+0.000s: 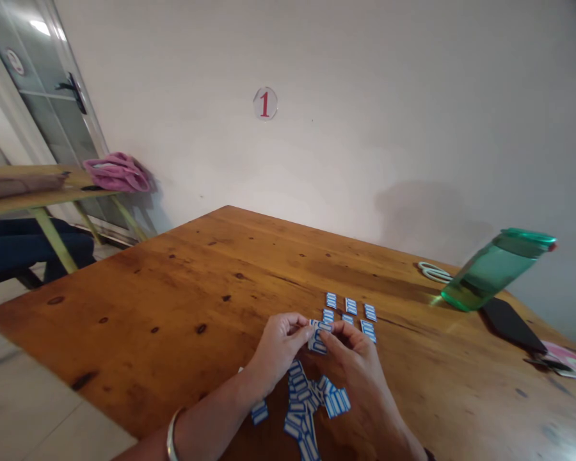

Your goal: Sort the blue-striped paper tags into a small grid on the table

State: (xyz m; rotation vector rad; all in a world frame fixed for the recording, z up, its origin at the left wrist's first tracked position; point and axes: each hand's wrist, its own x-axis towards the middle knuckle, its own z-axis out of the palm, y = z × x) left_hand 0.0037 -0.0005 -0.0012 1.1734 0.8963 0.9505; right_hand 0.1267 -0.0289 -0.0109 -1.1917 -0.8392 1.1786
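Note:
Between the fingertips of my left hand (pixel 281 346) and my right hand (pixel 358 355) is a small blue-and-white card (pixel 319 338); both hands are closed on it, and whether more cards lie behind it I cannot tell. Just beyond my fingers, similar small cards (pixel 350 305) lie in two short rows on the wooden table (pixel 249 256). Below my hands, between my forearms, is a loose overlapping heap of the same cards (pixel 300 400). One separate card (pixel 259 412) lies beside my left forearm, partly covered by it.
On the right stand a green water bottle (pixel 499 269), a white cable (pixel 434 272), a dark phone-like slab (pixel 512 325) and scissors-like item (pixel 552 366). A wall rises behind the table. At far left, another person's arm (pixel 24 186) rests on a second table near a pink cloth (pixel 118 171).

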